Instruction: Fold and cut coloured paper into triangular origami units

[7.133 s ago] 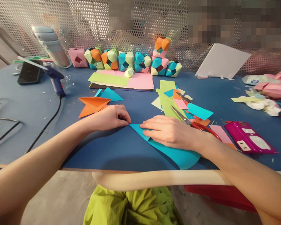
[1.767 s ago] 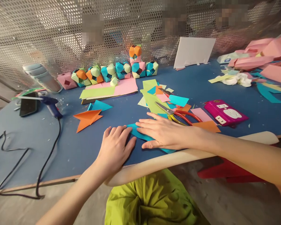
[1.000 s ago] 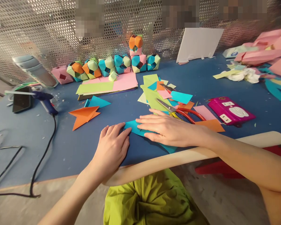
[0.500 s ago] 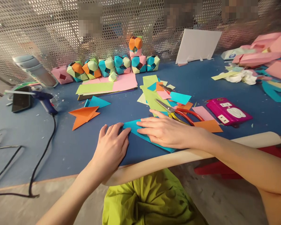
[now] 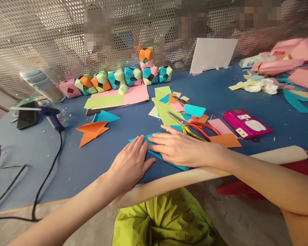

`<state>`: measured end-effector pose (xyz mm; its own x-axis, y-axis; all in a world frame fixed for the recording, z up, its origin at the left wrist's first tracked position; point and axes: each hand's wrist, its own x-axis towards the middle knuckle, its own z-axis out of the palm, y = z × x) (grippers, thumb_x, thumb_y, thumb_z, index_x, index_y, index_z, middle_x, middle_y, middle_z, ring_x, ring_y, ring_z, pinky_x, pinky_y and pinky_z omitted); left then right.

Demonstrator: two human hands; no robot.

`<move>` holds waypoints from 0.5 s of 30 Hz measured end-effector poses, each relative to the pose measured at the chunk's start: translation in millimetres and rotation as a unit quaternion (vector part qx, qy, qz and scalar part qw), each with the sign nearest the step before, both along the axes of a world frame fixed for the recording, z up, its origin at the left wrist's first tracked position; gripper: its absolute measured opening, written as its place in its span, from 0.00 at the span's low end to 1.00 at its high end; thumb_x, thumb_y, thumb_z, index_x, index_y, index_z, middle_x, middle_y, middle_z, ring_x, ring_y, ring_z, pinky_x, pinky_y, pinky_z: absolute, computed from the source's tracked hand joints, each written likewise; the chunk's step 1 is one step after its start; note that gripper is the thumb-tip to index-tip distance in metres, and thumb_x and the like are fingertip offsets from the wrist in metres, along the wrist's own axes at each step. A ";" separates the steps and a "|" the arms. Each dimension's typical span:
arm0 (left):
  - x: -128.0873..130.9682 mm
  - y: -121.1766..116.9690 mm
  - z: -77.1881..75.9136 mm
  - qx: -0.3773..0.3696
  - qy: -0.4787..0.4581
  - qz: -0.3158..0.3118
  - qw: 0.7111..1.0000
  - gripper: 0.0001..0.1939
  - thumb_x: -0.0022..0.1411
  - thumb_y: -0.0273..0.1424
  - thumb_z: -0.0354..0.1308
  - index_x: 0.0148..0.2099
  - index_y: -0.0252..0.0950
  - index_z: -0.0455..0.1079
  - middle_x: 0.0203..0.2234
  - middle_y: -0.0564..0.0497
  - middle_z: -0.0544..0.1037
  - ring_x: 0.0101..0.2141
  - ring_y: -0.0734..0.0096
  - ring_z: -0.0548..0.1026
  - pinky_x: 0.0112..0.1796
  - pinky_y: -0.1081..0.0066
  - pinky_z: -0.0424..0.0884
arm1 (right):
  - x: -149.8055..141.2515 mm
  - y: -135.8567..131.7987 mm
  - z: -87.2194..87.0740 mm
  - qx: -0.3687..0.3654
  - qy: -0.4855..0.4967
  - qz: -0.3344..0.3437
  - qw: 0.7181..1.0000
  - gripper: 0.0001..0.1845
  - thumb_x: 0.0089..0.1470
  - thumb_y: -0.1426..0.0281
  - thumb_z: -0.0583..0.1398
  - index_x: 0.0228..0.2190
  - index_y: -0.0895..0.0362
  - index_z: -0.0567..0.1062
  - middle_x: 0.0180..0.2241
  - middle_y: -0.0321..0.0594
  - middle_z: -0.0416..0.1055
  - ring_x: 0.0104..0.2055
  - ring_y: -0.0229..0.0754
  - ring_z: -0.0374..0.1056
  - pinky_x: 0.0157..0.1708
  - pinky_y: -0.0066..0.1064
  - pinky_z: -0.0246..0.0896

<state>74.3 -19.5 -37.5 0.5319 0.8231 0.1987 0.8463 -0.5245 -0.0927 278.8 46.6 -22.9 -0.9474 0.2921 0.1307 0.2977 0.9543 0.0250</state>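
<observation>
The left hand [image 5: 132,162] and right hand [image 5: 178,147], grip released and flattened, are pressing the blue paper [image 5: 157,154], uneven pressure possibly shifting it askew.

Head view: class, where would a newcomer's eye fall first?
Probably on the row of paper shapes at the back of the table, with orange topping the tallest stack. Next come both hands, lying on blue paper, then the magenta socket box to their right.

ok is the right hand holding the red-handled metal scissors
No, the right hand rests on bright blue paper, with the scissors lying beyond it.
</observation>
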 end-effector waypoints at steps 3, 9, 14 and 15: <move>-9.8 0.1 1.1 0.001 -0.005 0.029 1.000 0.26 0.69 0.42 0.42 0.52 0.25 0.67 0.52 0.30 0.71 0.51 0.48 0.72 0.48 0.55 0.71 | -0.9 -0.4 3.4 0.000 -0.006 0.005 1.000 0.17 0.64 0.71 0.51 0.49 0.62 0.73 0.57 0.54 0.66 0.59 0.53 0.63 0.60 0.57 0.49; -3.6 16.1 23.6 -0.062 0.077 0.078 0.992 0.19 0.70 0.34 0.41 0.39 0.30 0.72 0.36 0.39 0.74 0.37 0.55 0.73 0.38 0.60 0.72 | -0.8 1.7 5.2 -0.019 0.002 0.010 1.000 0.17 0.63 0.72 0.51 0.50 0.60 0.72 0.56 0.54 0.67 0.59 0.52 0.63 0.59 0.56 0.50; 2.0 39.6 28.3 -0.098 0.065 0.107 0.987 0.14 0.67 0.32 0.46 0.43 0.32 0.71 0.37 0.40 0.72 0.40 0.53 0.72 0.38 0.61 0.68 | 0.3 7.2 5.0 -0.051 0.022 0.005 0.998 0.16 0.65 0.70 0.51 0.46 0.57 0.76 0.55 0.49 0.70 0.55 0.48 0.66 0.58 0.53 0.50; 0.1 43.6 26.7 -0.111 0.038 0.104 0.988 0.14 0.66 0.33 0.46 0.44 0.32 0.71 0.37 0.40 0.72 0.40 0.54 0.72 0.39 0.61 0.67 | 0.3 9.0 5.2 -0.063 0.024 0.002 0.998 0.16 0.65 0.70 0.50 0.44 0.57 0.77 0.54 0.48 0.71 0.55 0.47 0.67 0.58 0.52 0.50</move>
